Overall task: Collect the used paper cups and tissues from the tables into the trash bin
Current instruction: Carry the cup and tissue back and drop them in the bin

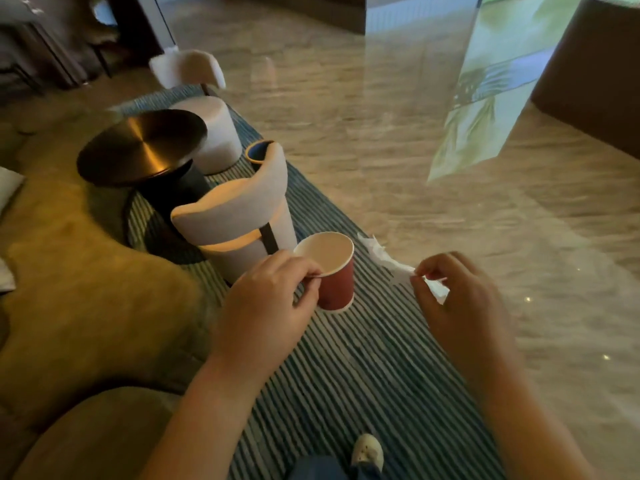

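Your pale shoe [367, 452] shows at 6 o'clock, planted on the striped blue rug [346, 375], with both bare forearms reaching up from the bottom edge on either side of it. Just below the middle of the view, your left hand [266, 292] pinches the near rim of a red paper cup [334, 282] between thumb and curled fingers. The cup hangs in the air above the rug, roughly upright, its white inside facing you. At 3 o'clock from the cup, your right hand [460, 299] has its fingers curled and nips a crumpled white tissue [388, 261] between thumb and fingertips. The tissue trails from that hand toward 10 o'clock and ends near the cup without touching it.

Beyond your left hand, at 11 o'clock, a pale upholstered chair [239, 216] stands with its curved back toward you. An open-topped dark blue bin [259, 152] peeks out behind that chair at 12 o'clock from it. Farther toward 10 o'clock sits a round dark worktop [142, 147] with a metallic sheen, and a second pale chair [211, 133] stands just behind it. A polished marble floor [381, 133] fills the view from 12 to 4 o'clock.
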{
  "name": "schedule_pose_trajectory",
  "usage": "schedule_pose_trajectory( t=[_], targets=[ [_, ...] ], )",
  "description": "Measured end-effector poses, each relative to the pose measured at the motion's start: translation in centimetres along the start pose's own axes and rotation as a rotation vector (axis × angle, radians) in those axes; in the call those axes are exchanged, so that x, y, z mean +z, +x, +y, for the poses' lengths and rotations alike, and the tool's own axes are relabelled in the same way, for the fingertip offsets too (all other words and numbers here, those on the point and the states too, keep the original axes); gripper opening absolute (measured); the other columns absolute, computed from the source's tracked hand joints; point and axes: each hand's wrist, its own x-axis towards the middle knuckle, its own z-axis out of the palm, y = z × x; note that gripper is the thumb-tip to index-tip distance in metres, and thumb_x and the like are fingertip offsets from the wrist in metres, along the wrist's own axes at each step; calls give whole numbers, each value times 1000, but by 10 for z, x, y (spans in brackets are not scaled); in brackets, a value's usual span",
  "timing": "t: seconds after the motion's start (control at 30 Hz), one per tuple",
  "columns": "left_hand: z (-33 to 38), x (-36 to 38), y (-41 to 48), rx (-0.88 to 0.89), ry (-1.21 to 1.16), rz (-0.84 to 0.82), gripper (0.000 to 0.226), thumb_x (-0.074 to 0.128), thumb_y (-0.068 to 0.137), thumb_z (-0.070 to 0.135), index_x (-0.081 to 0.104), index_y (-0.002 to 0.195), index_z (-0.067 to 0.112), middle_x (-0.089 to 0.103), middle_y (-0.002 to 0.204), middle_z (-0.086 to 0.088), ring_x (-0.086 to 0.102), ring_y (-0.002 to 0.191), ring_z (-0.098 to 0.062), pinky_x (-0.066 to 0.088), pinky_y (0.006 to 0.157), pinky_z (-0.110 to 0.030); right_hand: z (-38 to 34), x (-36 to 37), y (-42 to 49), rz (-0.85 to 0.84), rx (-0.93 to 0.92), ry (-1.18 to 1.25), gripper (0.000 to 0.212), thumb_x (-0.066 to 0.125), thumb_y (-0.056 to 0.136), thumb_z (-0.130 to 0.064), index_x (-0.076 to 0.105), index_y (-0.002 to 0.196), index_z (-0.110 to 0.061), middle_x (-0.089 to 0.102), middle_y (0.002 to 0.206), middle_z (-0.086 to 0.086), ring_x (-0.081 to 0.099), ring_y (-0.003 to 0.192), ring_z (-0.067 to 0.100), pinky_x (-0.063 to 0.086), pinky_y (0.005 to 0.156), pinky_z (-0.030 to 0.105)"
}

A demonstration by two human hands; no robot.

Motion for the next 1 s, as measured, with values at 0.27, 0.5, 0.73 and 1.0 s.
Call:
schedule_pose_trajectory(
  t=[0.27, 0.5, 0.73, 1.0],
  targets=[
    [-47, 55, 109, -112, -19, -45, 13, 55, 87, 29, 64, 96, 25, 58, 92, 16, 55, 86, -3, 52, 69, -26, 49, 50, 120, -176, 3, 30, 14, 65, 83, -22, 54, 82, -31, 55, 86, -12, 55, 76, 13, 44, 57, 25],
    [-99, 122, 239, -149, -35, -29, 12, 61, 85, 25, 65, 96, 23, 58, 90, 17, 51, 84, 2, 42, 68, -9, 93, 85, 253, -237, 2, -43, 16, 67, 83, -22, 54, 81, -32, 55, 84, -16, 55, 76, 8, 42, 59, 17],
    [-155, 160, 408, -186, -82, -20, 13, 58, 87, 28, 64, 98, 25, 58, 90, 17, 52, 84, 0, 42, 68, -11, 98, 100, 431, -175, -50, -61, 10, 67, 83, -24, 58, 84, -29, 58, 89, -16, 56, 78, 5, 48, 62, 23],
    [-201, 202, 545, -161, -81, -11, 15, 56, 85, 28, 66, 96, 25, 60, 90, 15, 57, 85, -5, 50, 70, -27, 145, 166, 572, -221, 12, 13, 16, 65, 82, -25, 55, 78, -36, 55, 83, -20, 57, 75, 0, 51, 55, 30]
  ],
)
